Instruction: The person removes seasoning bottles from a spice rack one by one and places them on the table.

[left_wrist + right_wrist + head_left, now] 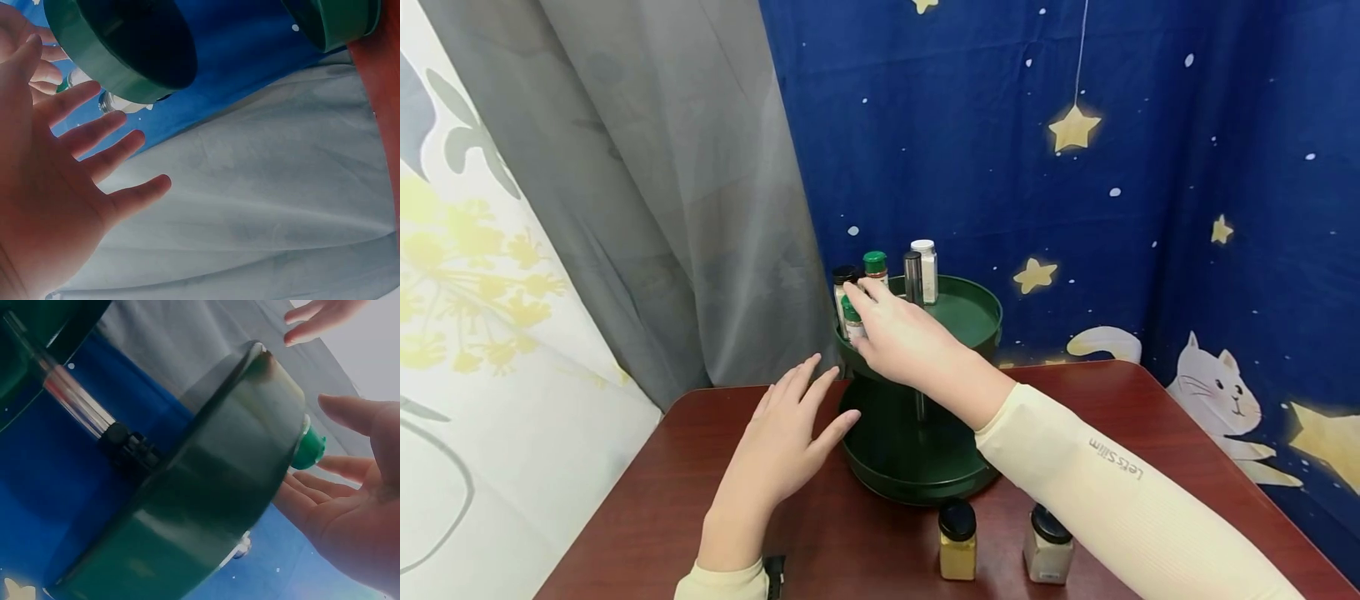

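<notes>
A two-tier green turntable rack [917,490] stands on the table. My right hand [910,337] is over its upper tier, beside a small jar with a green cap [850,308]. In the right wrist view the thumb stands apart from that green cap [309,449], and the fingers reach past its far side. A black-capped jar [841,292], another green-capped jar [876,263] and a white-capped jar [928,271] share the upper tier. My left hand [786,442] hovers left of the rack, fingers spread, with nothing in it; the left wrist view shows its palm [56,200].
Two black-capped square jars, one with yellow contents [958,554] and one with pale contents [1048,557], stand on the red-brown table [647,500] in front of the rack. A chrome post [78,403] joins the tiers. Grey curtain [647,167] and starry blue cloth [962,150] hang behind.
</notes>
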`<state>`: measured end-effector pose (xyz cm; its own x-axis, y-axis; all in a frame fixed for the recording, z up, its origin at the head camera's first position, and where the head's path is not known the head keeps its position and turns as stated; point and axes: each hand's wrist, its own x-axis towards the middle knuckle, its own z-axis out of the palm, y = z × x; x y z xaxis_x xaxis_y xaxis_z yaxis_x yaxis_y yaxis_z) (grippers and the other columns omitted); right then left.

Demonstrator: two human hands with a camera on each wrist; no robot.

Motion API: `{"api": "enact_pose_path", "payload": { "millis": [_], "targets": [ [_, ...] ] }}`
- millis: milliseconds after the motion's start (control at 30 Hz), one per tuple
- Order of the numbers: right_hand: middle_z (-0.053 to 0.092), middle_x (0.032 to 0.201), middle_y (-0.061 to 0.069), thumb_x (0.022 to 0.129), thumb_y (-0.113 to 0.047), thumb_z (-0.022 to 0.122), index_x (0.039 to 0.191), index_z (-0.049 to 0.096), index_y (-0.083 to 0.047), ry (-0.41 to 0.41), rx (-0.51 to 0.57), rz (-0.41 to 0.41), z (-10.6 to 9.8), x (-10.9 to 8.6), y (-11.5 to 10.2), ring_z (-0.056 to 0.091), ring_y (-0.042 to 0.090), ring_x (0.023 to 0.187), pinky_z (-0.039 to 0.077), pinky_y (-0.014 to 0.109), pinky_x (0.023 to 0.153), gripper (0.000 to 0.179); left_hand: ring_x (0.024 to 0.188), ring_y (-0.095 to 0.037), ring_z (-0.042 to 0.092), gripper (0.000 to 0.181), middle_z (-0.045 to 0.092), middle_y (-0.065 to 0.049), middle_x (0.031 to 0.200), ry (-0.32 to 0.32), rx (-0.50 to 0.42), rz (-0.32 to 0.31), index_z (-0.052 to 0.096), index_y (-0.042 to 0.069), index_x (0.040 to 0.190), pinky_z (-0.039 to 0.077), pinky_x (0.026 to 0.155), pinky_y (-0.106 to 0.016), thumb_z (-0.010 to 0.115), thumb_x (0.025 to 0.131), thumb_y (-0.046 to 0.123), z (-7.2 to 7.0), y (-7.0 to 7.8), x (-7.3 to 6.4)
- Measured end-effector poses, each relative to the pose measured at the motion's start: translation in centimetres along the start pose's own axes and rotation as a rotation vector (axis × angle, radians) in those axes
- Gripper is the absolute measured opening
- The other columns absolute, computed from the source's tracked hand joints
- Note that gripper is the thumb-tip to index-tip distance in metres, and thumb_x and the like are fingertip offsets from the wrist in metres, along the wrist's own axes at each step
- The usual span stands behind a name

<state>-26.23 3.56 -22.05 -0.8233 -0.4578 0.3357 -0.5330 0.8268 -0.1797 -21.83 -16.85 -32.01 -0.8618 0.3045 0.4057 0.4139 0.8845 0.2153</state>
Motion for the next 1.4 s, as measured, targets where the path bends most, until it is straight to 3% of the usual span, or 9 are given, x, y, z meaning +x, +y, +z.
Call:
{"api": "enact_pose_path", "payload": {
  "millis": [267,567,733,1167,1400],
  "targets": [
    [0.043,0.157,0.019,0.108,-0.027,0.065,0.165,0.039,-0.011,0.035,-0.008,0.009,0.4,0.2,0.7,0.073,0.022,0.097,0.065,0.036,0.086,0.065,0.159,-0.041,0.037,0.072,0.036,-0.010,0.173,0.023,-0.005,0.017,0.050,0.019,0.161,0.030,0.128,-0.066,0.056,0.105,0.064,0.1,-0.1,0.1],
    [0.046,0.162,0.019,0.108,-0.024,0.065,0.160,0.042,-0.007,0.092,0.059,-0.015,0.8,0.3,1.3,0.074,0.029,0.120,0.063,0.044,0.102,0.060,0.158,-0.040,0.038,0.071,0.037,-0.011,0.173,0.013,-0.012,0.017,0.051,0.018,0.160,0.031,0.128,-0.067,0.056,0.105,0.063,0.5,0.0,0.2],
    [0.051,0.156,0.017,0.106,-0.020,0.068,0.154,0.048,-0.005,0.155,0.080,-0.061,1.0,0.3,1.5,0.075,0.027,0.116,0.064,0.041,0.099,0.055,0.158,-0.040,0.039,0.069,0.038,-0.011,0.172,0.023,-0.006,0.023,0.052,0.018,0.159,0.032,0.128,-0.066,0.058,0.105,0.061,0.6,0.1,0.4],
    [0.050,0.156,0.017,0.107,-0.021,0.066,0.155,0.047,-0.006,0.178,0.120,-0.061,1.4,0.1,1.7,0.069,0.028,0.127,0.061,0.042,0.105,0.053,0.158,-0.039,0.038,0.068,0.038,-0.011,0.172,0.014,-0.018,0.009,0.053,0.019,0.158,0.031,0.128,-0.066,0.058,0.105,0.061,1.0,-0.1,0.2],
    [0.058,0.143,0.016,0.107,-0.020,0.067,0.151,0.051,-0.005,0.266,0.162,-0.056,0.7,-0.3,2.1,0.068,0.027,0.123,0.060,0.041,0.107,0.049,0.158,-0.039,0.038,0.069,0.038,-0.011,0.172,0.002,-0.023,0.006,0.053,0.019,0.158,0.031,0.128,-0.066,0.058,0.104,0.062,1.3,-0.2,0.3]
  ]
}}
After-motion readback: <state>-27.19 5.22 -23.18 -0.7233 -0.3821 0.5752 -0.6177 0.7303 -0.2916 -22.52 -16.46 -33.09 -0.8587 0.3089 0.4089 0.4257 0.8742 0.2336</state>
